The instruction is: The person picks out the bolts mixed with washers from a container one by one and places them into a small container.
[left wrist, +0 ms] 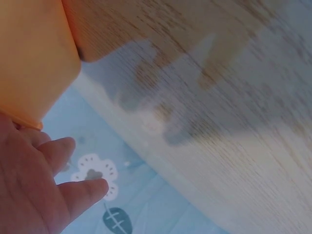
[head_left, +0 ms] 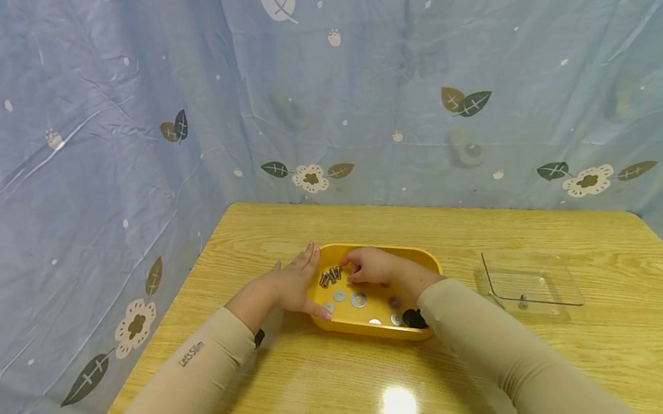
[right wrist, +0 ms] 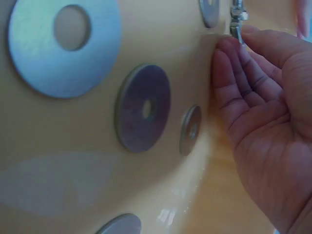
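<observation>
Touching the tray [head_left: 344, 313] with our left hand [head_left: 294, 287], fingers extended, we curl our right hand [head_left: 374, 267] at the bolts [head_left: 332, 276]; whether gripping one, we cannot tell.

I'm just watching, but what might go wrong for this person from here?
The metal bolts lie bunched, so the right hand, its fingers right beside them, might knock some aside. The left hand rests on the rim of the yellow tray; a hard push might slide it. Washers lie close to the right hand too, so it could brush them.
</observation>
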The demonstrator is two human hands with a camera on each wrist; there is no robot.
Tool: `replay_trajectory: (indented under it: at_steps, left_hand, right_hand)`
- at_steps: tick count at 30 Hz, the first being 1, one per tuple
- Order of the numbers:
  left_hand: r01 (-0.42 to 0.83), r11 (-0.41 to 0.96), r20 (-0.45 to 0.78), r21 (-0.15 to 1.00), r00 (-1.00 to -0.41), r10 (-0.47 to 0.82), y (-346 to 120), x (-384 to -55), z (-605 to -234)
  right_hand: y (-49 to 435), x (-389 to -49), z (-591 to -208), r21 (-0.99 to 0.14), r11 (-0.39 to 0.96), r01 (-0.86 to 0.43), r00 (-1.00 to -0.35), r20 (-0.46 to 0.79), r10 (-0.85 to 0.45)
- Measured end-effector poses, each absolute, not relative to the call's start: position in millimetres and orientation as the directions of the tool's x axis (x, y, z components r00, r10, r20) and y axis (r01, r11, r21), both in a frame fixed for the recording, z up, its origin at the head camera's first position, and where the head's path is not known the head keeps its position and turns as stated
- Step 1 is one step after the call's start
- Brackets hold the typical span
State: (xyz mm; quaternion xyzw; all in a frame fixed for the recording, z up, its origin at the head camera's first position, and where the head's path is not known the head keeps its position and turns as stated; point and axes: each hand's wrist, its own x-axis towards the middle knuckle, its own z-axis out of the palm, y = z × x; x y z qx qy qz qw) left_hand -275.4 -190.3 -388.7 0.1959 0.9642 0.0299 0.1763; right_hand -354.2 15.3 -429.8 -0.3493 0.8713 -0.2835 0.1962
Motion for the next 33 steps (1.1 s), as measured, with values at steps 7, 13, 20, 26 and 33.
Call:
replay_trajectory:
  at_steps: [7, 13, 20, 26, 33]
  left_hand:
    - [0.366, 0.922, -0.339, 0.127, -0.858, 0.387, -190, -274, -387]
    - [0.365, 0.923, -0.339, 0.123, -0.858, 0.385, -190, -275, -388]
    - [0.365, 0.922, -0.339, 0.130, -0.857, 0.387, -192, -275, -388]
    - [0.366, 0.921, -0.333, 0.132, -0.859, 0.389, -193, -275, -386]
    - [0.359, 0.922, -0.346, 0.147, -0.854, 0.388, -190, -275, -386]
  right_hand:
    - [13, -355, -435, -0.612, 0.578, -0.540, -0.666, -0.110, -0.738]
    - [12, -356, -435, -0.607, 0.582, -0.541, -0.663, -0.118, -0.740]
    - [6, -355, -433, -0.586, 0.603, -0.541, -0.688, -0.103, -0.718]
    - [-1, -352, -432, -0.520, 0.640, -0.566, -0.725, -0.055, -0.686]
    - [-4, -350, -434, -0.451, 0.676, -0.583, -0.746, -0.032, -0.665]
